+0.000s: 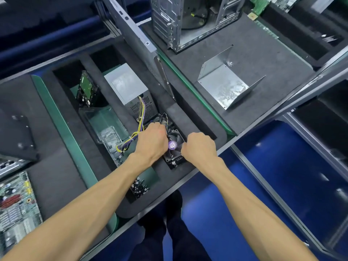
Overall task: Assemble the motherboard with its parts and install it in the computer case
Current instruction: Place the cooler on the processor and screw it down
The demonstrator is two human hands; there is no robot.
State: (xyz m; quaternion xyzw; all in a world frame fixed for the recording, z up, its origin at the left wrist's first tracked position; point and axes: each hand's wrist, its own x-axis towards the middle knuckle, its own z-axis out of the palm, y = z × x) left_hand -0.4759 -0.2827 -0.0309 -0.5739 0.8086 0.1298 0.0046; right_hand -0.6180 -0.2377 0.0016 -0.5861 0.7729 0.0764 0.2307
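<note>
**Cooler fan: lifting it out of its foam pocket**

Cooler fan (174, 146) sits in a cut-out pocket of the foam tray (190, 117), close to the tray's near edge and toward its right corner. Your left hand (150, 140) covers its left side with fingers curled down over the frame; your right hand (199, 146) is curled at its right side. Both look closed on the fan body, though the fingertips are hidden, so the true depth of hold cannot be confirmed. The purple hub sticker shows between your hands.

Notes for the lift, as judgement only:
- Hold the frame or the heatsink, not the blades. The pocket looks snug, so rise straight up and level.
- Fan lead appears to loop at the far side of the pocket. Check it is free before you pull.
- Power supply (130, 87) lies in the next pocket, its yellow and purple cable bundle (135, 134) trailing right under your left wrist. Keep that from snagging.
- Screws (139, 187) lie in a small pocket by the near edge, below your left forearm. Do not sweep them.

Motherboard (17, 204) rests at the bench's near-left corner, well apart from the fan; computer case (190, 19) stands at the far edge. Likely destination is the board, so carry the contact face clear of the foam.
</note>
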